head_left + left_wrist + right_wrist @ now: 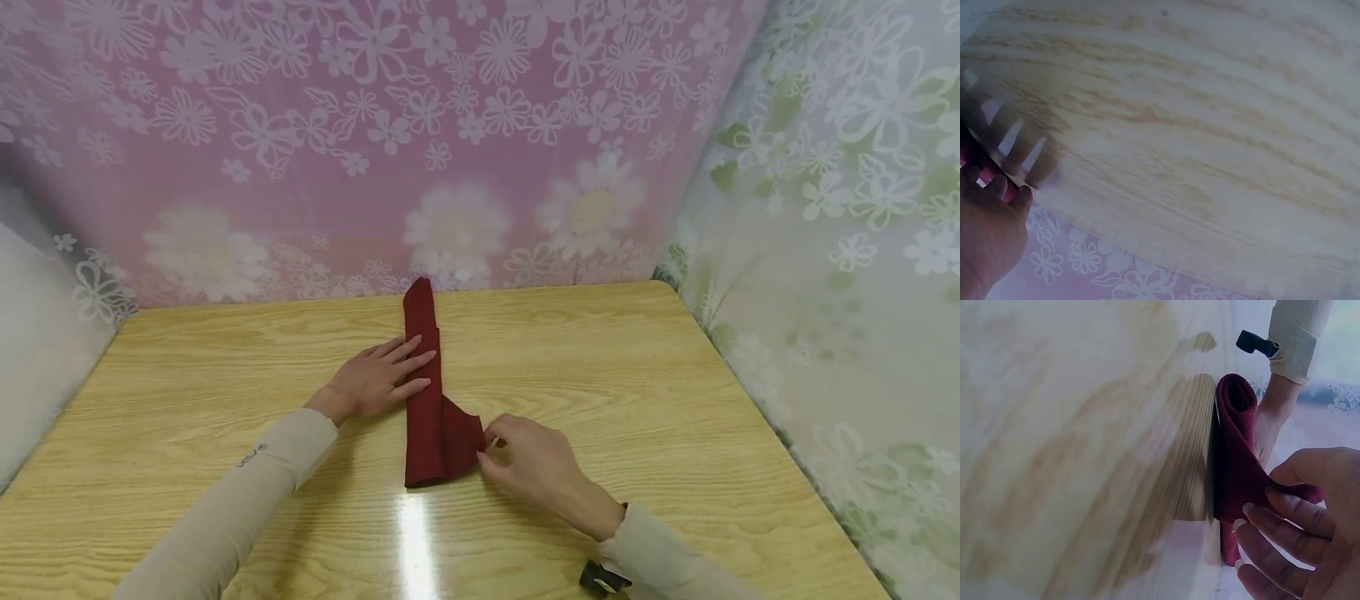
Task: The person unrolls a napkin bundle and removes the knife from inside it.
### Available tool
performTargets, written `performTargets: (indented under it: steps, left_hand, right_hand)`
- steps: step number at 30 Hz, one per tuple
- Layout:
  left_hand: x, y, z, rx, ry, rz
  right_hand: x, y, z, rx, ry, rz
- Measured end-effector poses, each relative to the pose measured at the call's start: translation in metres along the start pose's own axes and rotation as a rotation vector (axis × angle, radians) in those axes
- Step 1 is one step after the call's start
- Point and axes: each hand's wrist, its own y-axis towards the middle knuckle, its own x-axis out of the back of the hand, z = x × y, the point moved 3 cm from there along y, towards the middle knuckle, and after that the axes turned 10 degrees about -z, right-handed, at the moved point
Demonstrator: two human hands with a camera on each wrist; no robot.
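A dark red cloth (pixel 425 433) lies on the table, folded into a long narrow strip with a loose flap (pixel 462 437) on its right side. My left hand (pixel 375 379) rests across the middle of the strip, its fingers spread and fairly straight. At the flap's outer edge, my right hand (pixel 536 462) pinches the fabric between thumb and forefinger. The right wrist view shows the flap lifted off the tabletop and the rolled end of the cloth (pixel 1235 403). Only a sliver of cloth shows under the left hand (pixel 994 244) in the left wrist view.
The wood-grain table (pixel 247 350) meets a pink floral curtain-like backdrop (pixel 315 192) at its far edge. Along the right side hangs a pale floral panel (pixel 832 292). A black device (pixel 603 577) is strapped at the right wrist.
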Motion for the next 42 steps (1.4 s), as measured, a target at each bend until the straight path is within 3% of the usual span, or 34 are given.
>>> performTargets:
  steps: [10, 27, 35, 42]
  left_hand:
    - [0.002, 0.000, -0.002, -0.007, 0.028, 0.016]
    - [0.003, 0.001, -0.002, -0.011, 0.055, 0.000]
    - [0.001, 0.001, -0.001, -0.016, 0.045, -0.006]
    - [0.002, 0.000, -0.002, -0.004, 0.039, 0.008]
  right_hand:
    - [0.002, -0.009, -0.011, -0.008, -0.071, -0.031]
    - [0.013, -0.020, -0.039, -0.084, -0.128, 0.050]
    - [0.017, -0.016, -0.048, 0.020, -0.075, 0.000]
    - [0.017, -0.009, -0.052, 0.177, 0.059, 0.102]
